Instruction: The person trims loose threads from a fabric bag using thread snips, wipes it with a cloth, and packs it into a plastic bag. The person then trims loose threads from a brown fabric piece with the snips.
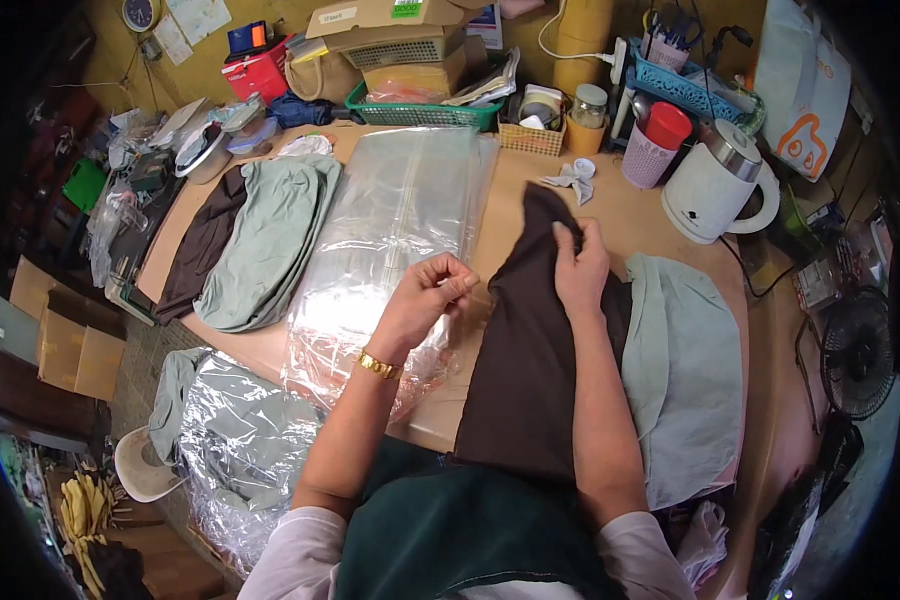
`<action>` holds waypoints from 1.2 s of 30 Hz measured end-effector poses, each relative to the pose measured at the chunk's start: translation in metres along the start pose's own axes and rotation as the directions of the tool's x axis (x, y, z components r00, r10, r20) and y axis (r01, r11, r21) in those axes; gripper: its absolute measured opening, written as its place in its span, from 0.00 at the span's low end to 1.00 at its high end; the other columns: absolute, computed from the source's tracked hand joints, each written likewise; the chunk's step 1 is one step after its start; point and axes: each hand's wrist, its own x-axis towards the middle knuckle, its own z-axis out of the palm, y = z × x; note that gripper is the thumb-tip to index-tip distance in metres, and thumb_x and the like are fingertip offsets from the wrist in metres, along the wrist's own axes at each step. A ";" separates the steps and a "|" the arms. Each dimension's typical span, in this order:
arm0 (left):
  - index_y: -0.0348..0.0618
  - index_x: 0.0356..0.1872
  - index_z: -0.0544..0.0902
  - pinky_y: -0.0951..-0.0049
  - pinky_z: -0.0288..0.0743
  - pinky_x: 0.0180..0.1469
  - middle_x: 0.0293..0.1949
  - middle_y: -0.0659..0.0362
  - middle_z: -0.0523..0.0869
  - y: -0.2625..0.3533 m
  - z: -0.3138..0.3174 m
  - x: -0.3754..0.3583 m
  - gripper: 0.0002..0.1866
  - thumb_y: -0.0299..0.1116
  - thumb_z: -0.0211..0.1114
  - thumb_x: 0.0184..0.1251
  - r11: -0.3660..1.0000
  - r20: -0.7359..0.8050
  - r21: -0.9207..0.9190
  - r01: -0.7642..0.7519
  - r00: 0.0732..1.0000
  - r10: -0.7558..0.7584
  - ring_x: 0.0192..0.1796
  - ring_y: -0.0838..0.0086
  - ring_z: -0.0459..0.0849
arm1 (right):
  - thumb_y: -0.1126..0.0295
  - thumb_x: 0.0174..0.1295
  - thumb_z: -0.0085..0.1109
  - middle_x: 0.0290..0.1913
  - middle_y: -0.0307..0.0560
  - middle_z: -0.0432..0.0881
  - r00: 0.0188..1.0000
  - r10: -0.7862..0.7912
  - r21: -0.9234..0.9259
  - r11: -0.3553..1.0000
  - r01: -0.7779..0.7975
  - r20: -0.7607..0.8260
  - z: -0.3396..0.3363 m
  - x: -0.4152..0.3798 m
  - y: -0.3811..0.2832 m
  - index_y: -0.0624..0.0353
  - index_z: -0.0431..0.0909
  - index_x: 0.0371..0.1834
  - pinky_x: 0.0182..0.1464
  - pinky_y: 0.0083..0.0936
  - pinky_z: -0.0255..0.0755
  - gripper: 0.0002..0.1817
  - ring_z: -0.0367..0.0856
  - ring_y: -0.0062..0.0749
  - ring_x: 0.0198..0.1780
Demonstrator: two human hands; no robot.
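Note:
A long dark brown cloth (530, 370) lies in front of me, its far end lifted to a narrow point. My right hand (582, 265) grips it near that end, thumb on top and fingers wrapped behind. Just left of the cloth, my left hand (432, 295) is closed in a pinch over the clear plastic bags (410, 190); what the fingertips hold, if anything, is too small to make out. Folded pale green fabric (685, 370) rests to the right of the brown cloth. Another pale green cloth (270, 230) lies at the left, partly over a dark brown piece (208, 235).
A white electric kettle (705, 190) and a pink cup (650, 150) stand at the back right. Behind the bags is a green basket (425, 115). A chair (145, 465) at the lower left carries plastic-wrapped fabric (245, 420). A black fan (857, 352) is at the far right.

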 end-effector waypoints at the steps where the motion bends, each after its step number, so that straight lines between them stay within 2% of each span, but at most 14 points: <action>1: 0.37 0.35 0.82 0.79 0.81 0.42 0.31 0.60 0.85 0.000 0.003 -0.001 0.05 0.28 0.65 0.70 1.000 0.000 0.001 -0.001 1.000 0.001 0.38 0.75 0.86 | 0.57 0.65 0.65 0.41 0.53 0.78 0.997 -0.078 -0.116 0.990 0.080 0.022 -0.001 0.001 -0.006 0.59 0.73 0.46 0.44 0.39 0.73 0.18 0.80 0.48 0.41; 3: 0.35 0.36 0.79 0.73 0.85 0.52 0.36 0.56 0.84 0.001 0.009 -0.004 0.04 0.24 0.60 0.72 0.795 0.126 -0.586 0.155 0.987 -0.100 0.50 0.62 0.88 | 0.56 0.63 0.66 0.45 0.53 0.77 0.996 -0.040 -0.160 0.986 0.053 0.085 -0.009 0.000 -0.029 0.57 0.73 0.51 0.47 0.40 0.73 0.21 0.80 0.50 0.46; 7: 0.33 0.35 0.79 0.68 0.83 0.60 0.41 0.52 0.84 -0.015 0.003 -0.001 0.05 0.23 0.59 0.72 0.682 0.197 -0.712 0.169 0.980 -0.038 0.58 0.55 0.83 | 0.59 0.58 0.69 0.46 0.48 0.76 0.923 0.019 -0.151 0.988 0.042 0.384 -0.033 0.004 -0.071 0.54 0.79 0.51 0.49 0.41 0.73 0.20 0.80 0.47 0.48; 9: 0.34 0.34 0.80 0.69 0.83 0.59 0.41 0.53 0.85 -0.015 0.003 -0.001 0.05 0.24 0.61 0.71 0.700 0.182 -0.697 0.158 0.982 -0.040 0.58 0.59 0.83 | 0.64 0.54 0.71 0.41 0.45 0.78 0.854 -0.058 -0.096 0.988 0.125 0.516 -0.040 0.001 -0.089 0.56 0.84 0.39 0.48 0.41 0.72 0.12 0.81 0.45 0.45; 12: 0.34 0.34 0.80 0.69 0.84 0.58 0.41 0.53 0.85 -0.018 0.002 0.000 0.05 0.24 0.61 0.71 0.711 0.174 -0.690 0.139 0.984 -0.024 0.55 0.61 0.85 | 0.66 0.52 0.72 0.35 0.43 0.78 0.824 -0.207 -0.067 0.957 0.283 0.528 -0.042 -0.003 -0.093 0.56 0.85 0.39 0.38 0.33 0.70 0.13 0.78 0.40 0.35; 18: 0.37 0.35 0.79 0.70 0.84 0.57 0.40 0.55 0.85 -0.016 0.008 -0.001 0.05 0.26 0.61 0.72 0.759 0.147 -0.643 0.106 0.989 -0.014 0.47 0.68 0.87 | 0.69 0.48 0.73 0.31 0.43 0.78 0.832 -0.290 -0.051 0.934 0.355 0.474 -0.037 -0.009 -0.099 0.57 0.84 0.33 0.37 0.36 0.70 0.10 0.80 0.42 0.34; 25: 0.36 0.38 0.80 0.70 0.82 0.60 0.43 0.54 0.86 -0.008 0.012 -0.006 0.03 0.25 0.60 0.72 0.782 0.216 -0.617 0.087 0.974 0.062 0.53 0.65 0.86 | 0.69 0.50 0.71 0.32 0.44 0.79 0.846 -0.320 -0.067 0.922 0.382 0.426 -0.029 -0.014 -0.093 0.58 0.82 0.32 0.40 0.38 0.72 0.09 0.82 0.45 0.38; 28: 0.40 0.35 0.79 0.78 0.84 0.46 0.39 0.55 0.87 0.001 0.018 -0.013 0.07 0.29 0.58 0.75 0.847 0.084 -0.530 0.052 0.996 -0.008 0.42 0.72 0.87 | 0.64 0.56 0.69 0.34 0.45 0.80 0.943 -0.089 -0.162 0.976 0.147 0.322 -0.013 -0.012 -0.065 0.59 0.80 0.37 0.47 0.41 0.74 0.12 0.82 0.46 0.44; 29: 0.42 0.32 0.79 0.82 0.78 0.38 0.35 0.57 0.86 -0.002 0.009 -0.012 0.11 0.34 0.56 0.76 0.887 0.055 -0.460 0.043 0.998 -0.020 0.34 0.76 0.84 | 0.61 0.59 0.67 0.37 0.48 0.82 0.948 -0.058 -0.357 0.918 0.174 0.314 -0.007 -0.014 -0.043 0.60 0.78 0.43 0.48 0.42 0.74 0.16 0.83 0.49 0.46; 30: 0.45 0.30 0.78 0.86 0.72 0.29 0.31 0.59 0.85 -0.007 -0.001 -0.010 0.14 0.39 0.55 0.78 0.922 0.025 -0.385 0.037 0.999 -0.030 0.27 0.80 0.80 | 0.61 0.59 0.67 0.37 0.48 0.82 0.948 -0.057 -0.357 0.918 0.173 0.312 -0.002 -0.016 -0.021 0.60 0.78 0.43 0.48 0.42 0.74 0.16 0.83 0.49 0.46; 31: 0.48 0.30 0.76 0.86 0.57 0.22 0.24 0.64 0.80 -0.026 -0.018 -0.003 0.18 0.47 0.52 0.79 0.864 0.029 -0.504 -0.013 0.999 0.032 0.19 0.83 0.69 | 0.60 0.60 0.67 0.39 0.50 0.83 0.929 0.040 -0.417 0.900 0.127 0.369 0.003 -0.017 -0.001 0.60 0.78 0.44 0.48 0.43 0.75 0.17 0.83 0.50 0.46; 32: 0.50 0.32 0.75 0.83 0.63 0.26 0.26 0.65 0.78 -0.034 -0.036 0.001 0.17 0.50 0.53 0.77 0.827 0.007 -0.557 -0.068 0.996 0.087 0.26 0.82 0.75 | 0.60 0.60 0.67 0.40 0.52 0.84 0.899 0.140 -0.479 0.874 0.086 0.416 0.005 -0.017 0.008 0.60 0.77 0.45 0.47 0.44 0.75 0.18 0.83 0.50 0.46; 34: 0.47 0.45 0.76 0.79 0.70 0.33 0.40 0.59 0.81 -0.012 -0.009 0.004 0.18 0.52 0.54 0.76 0.949 -0.454 -0.279 -0.146 0.891 0.003 0.36 0.78 0.79 | 0.60 0.62 0.65 0.42 0.54 0.85 0.910 0.151 -0.455 0.889 0.046 0.387 0.010 -0.016 0.004 0.60 0.76 0.46 0.47 0.46 0.75 0.17 0.83 0.51 0.46; 36: 0.42 0.63 0.69 0.73 0.75 0.42 0.54 0.53 0.76 -0.027 0.016 0.014 0.29 0.54 0.58 0.73 0.979 -0.479 -0.045 -0.201 0.864 0.155 0.48 0.72 0.79 | 0.61 0.63 0.63 0.41 0.56 0.84 0.926 0.155 -0.447 0.894 0.017 0.344 0.015 -0.018 0.004 0.60 0.76 0.45 0.46 0.47 0.75 0.15 0.83 0.54 0.45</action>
